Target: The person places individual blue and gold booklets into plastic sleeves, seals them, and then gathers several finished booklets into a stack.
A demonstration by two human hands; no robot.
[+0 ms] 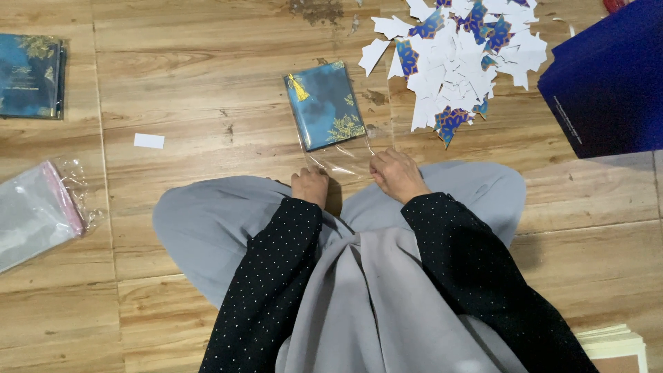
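Blue card [324,103] with gold leaf print and a small yellow tassel [298,87] at its upper left corner lies flat on the wooden floor [207,90], inside a clear plastic sleeve [342,155] whose open end trails toward the person. It sits just ahead of both hands, slightly tilted, its near edge a little beyond the fingertips.

Left hand [310,185] rests at the near left corner of the sleeve, fingers curled down and pinching the clear film. Right hand [396,175] is at the near right corner, fingers bent and closed on the film edge as well. Between the two hands the loose plastic is stretched and shows bright creases. Both arms wear black sleeves with small white dots, and the person's knees in grey cloth spread to either side beneath the hands.

Beyond the right hand, to the upper right, a heap of white and blue patterned paper scraps [459,55] is scattered on the floor. A dark blue box [608,83] lies at the right edge. At the far left, a stack of similar blue cards [31,76] rests on the floor, with a pile of clear bags [34,211] with a pink strip below it. A small white slip [149,141] lies alone on the floor between them and the card.
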